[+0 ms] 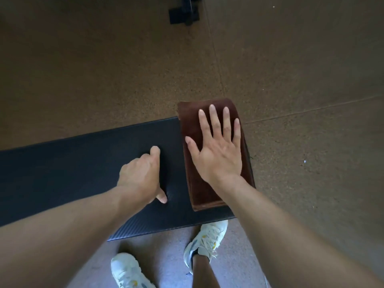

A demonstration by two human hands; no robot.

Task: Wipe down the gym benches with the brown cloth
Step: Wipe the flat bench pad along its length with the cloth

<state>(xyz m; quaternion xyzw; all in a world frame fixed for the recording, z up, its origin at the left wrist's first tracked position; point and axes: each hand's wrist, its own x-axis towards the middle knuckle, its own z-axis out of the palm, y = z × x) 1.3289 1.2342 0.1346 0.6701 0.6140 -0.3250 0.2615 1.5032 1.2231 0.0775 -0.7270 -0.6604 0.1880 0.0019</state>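
Speckled rubber flooring (291,59) surrounds a black padded gym bench (72,173), the surface under inspection, which runs left to right across the view. Brown cloth (191,125), folded to a long rectangle, lies at the surface's right end with its long axis crosswise; its far end overhangs the far edge and its right side sits at the end of the pad. Right hand (218,154) rests flat on it, fingers spread, grip open and pressing, nothing clasped. Left hand (141,175) is just beside the cloth on bare pad, fingers curled loosely, holding nothing, seemingly bracing. Judgement: the unwiped length lies wholly to the left; a leftward stroke requires the left hand to clear first. Open floor lies beyond both long edges; white shoes (205,242) stand near the near edge.
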